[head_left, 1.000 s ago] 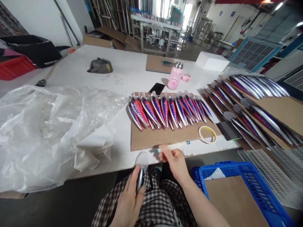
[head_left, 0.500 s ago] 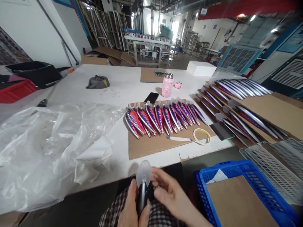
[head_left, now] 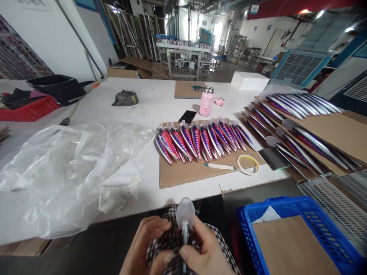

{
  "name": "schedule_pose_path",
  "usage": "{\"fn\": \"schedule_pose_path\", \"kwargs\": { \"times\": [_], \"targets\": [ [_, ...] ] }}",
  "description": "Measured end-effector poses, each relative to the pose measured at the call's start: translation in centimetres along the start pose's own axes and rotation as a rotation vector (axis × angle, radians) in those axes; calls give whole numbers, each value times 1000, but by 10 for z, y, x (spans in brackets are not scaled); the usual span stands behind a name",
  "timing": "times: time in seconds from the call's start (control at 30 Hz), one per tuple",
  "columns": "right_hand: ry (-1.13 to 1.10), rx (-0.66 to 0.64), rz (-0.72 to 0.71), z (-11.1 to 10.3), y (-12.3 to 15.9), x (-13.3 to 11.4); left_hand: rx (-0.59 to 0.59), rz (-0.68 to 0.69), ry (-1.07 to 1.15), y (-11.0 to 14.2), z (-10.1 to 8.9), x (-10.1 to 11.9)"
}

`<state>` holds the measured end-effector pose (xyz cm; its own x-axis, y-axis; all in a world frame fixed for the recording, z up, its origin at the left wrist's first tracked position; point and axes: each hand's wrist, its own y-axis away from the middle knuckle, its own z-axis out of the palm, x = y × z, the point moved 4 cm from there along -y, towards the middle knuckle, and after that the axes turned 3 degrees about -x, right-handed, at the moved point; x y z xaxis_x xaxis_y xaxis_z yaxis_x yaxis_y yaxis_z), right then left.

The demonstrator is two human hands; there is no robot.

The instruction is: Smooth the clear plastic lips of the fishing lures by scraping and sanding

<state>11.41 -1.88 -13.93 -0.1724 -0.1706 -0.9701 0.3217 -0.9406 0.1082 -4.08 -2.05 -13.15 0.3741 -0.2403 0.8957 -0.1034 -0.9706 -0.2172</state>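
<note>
I'm watching from a distance, and the lure [head_left: 185, 236] sits upright right in front of me, between my two grips, with its clear plastic bib [head_left: 185, 213] pointing up and away from me. The right grip [head_left: 205, 252] is closed on the lure's body, with the thumb pressed across the near side. The left grip [head_left: 145, 244] is curled just beside it, but I can't tell if its fingers actually touch the lure. Under both grips is a checked cloth [head_left: 172, 238], which looks like the lap of someone's clothing.

Ahead, the edge of the white desk [head_left: 137, 103] runs across the view. On it lies a cardboard sheet [head_left: 183, 175] carrying a tight row of silver, pink and blue lures [head_left: 197, 139], with a roll of tape [head_left: 248, 164] and a pale strip with a blue end [head_left: 219, 166] at its near side. Crumpled plastic sheeting [head_left: 57, 172] is heaped to the left of the sheet. Beyond the row are a phone [head_left: 187, 116] and a pink flask [head_left: 207, 102]. More lures lie on stacked boards [head_left: 315, 133] to the right, and below them, near my right grip, is a blue basket [head_left: 246, 229] holding a piece of cardboard [head_left: 292, 244].
</note>
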Motion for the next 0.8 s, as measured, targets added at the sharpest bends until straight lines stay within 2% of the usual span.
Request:
{"fn": "schedule_pose_path", "kwargs": {
  "times": [0.1, 0.2, 0.3, 0.5, 0.63, 0.8],
  "targets": [
    [67, -21, -23, -1, 2, 6, -95, 4, 134, -12, -11, 9],
    [107, -44, -38, 0, 3, 9, -123, 80, 137, -17, -5, 16],
    [99, -85, -48, 0, 3, 7, -143, 100, 97, -18, 2, 17],
    [122, -100, -46, -1, 2, 6, -115, 117, -51, -17, 1, 23],
    [118, -87, -7, -1, 4, 9, -42, 150, -179, -16, -1, 30],
    [58, -63, 61, -1, 8, 11, 51, 137, -202, -14, -4, 32]
  ]
}}
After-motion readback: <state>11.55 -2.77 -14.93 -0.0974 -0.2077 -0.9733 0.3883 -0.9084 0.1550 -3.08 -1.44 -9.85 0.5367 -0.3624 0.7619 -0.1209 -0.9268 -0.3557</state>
